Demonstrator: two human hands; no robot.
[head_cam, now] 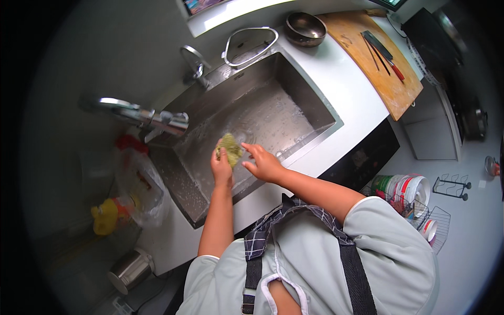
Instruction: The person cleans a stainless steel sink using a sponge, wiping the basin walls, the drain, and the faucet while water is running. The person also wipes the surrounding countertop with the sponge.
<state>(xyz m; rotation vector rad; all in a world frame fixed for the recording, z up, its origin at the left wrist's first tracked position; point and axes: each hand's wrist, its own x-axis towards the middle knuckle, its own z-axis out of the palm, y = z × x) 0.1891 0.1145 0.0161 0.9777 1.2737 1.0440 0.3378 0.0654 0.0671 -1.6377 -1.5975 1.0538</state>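
A yellow-green cloth or scrubbing pad point(230, 151) is pinched in my left hand point(222, 168), with the thumb lying over its face. Just to the right of it is my right hand point(264, 163), its fingers apart and nothing held in them. Both hands are above the front part of a stainless steel sink point(271, 108), whose wet floor shows droplets and some suds. A chrome faucet point(167, 119) reaches over the sink's left side. Behind it, a slimmer curved tap point(200, 74) rises from the back rim.
A rounded metal frame point(252, 59) and a dark metal bowl point(305, 30) sit behind the sink. On a wooden cutting board point(354, 43) lie a red-handled knife point(380, 47) and chopsticks point(378, 59). A plastic bag point(143, 189) and yellow jug point(105, 219) stand left; buckets point(413, 189) stand right.
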